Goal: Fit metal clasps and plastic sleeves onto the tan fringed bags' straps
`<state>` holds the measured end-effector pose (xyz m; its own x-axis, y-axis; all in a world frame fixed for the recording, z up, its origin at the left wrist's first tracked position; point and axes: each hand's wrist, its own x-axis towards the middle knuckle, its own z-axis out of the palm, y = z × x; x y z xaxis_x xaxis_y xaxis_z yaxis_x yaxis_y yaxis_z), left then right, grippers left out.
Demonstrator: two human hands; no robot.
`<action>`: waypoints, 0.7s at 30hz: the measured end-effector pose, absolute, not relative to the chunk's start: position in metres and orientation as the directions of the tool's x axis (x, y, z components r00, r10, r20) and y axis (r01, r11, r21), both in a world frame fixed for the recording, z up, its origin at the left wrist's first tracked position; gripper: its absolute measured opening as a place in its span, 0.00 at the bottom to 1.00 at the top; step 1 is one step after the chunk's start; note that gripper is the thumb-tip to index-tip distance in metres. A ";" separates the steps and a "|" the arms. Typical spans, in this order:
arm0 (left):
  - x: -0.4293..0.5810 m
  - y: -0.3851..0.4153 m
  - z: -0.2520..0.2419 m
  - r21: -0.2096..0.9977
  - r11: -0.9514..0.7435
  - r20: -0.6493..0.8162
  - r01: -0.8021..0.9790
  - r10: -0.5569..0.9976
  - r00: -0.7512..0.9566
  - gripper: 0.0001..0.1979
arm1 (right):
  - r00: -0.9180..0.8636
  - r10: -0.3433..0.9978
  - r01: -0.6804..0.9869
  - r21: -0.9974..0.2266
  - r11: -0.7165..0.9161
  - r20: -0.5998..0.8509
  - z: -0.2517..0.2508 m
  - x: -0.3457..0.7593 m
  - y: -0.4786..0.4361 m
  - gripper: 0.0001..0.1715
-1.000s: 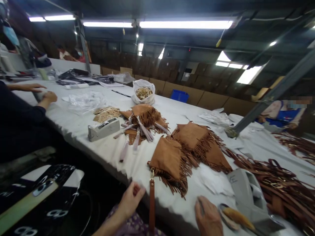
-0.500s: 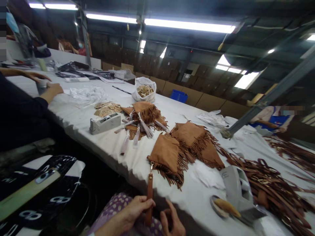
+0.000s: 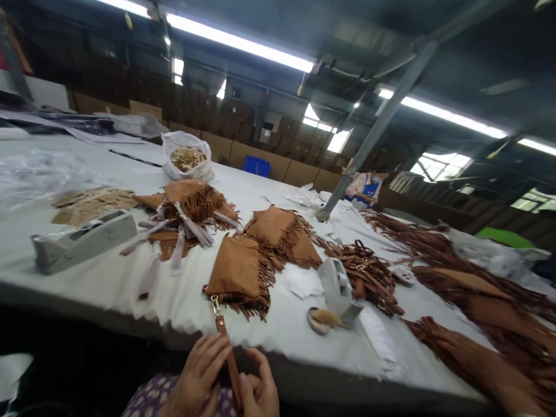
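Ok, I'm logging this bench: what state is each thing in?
Nearest fringed bag: lying on the table, clipped to the brown strap
Brown strap: extending past table edge
Left hand: curled, at the strap
Right hand: curled, at the strap
White plastic bag: open, filled with tan pieces
Strap pile: tangled
Leftmost tape dispenser: upright
Ceiling lights: lit

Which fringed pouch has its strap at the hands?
The front pouch, its clipped strap between left hand and right hand; pouches behind show none there.

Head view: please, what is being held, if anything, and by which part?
The brown strap: below its stud by the left grip, lower down by the right grip.
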<state>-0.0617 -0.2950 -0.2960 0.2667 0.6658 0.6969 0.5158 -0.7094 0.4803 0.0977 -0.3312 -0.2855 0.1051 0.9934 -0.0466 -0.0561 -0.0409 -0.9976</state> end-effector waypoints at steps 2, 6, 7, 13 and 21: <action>-0.055 -0.287 -0.287 0.228 -0.865 0.742 0.447 0.451 0.495 0.22 | 0.079 0.996 -0.074 -0.996 -0.039 -0.045 -0.274 0.099 -0.327 0.35; -0.043 -0.266 -0.272 0.213 -0.892 0.623 0.399 0.438 0.648 0.16 | 0.110 0.992 0.229 -0.972 0.043 0.070 -0.248 0.137 -0.310 0.27; -0.042 -0.261 -0.269 0.243 -0.882 0.610 0.403 0.462 0.643 0.14 | 0.157 0.976 0.383 -0.920 0.078 0.148 -0.243 0.158 -0.304 0.24; -0.044 -0.245 -0.249 0.588 -0.735 0.517 0.337 0.663 0.542 0.16 | 0.261 0.841 0.956 -0.249 -0.156 0.474 -0.245 0.291 -0.272 0.16; -0.050 -0.238 -0.268 0.823 -0.449 0.332 0.348 0.878 0.346 0.18 | 0.112 0.918 0.990 -0.118 -0.072 0.380 -0.266 0.312 -0.264 0.16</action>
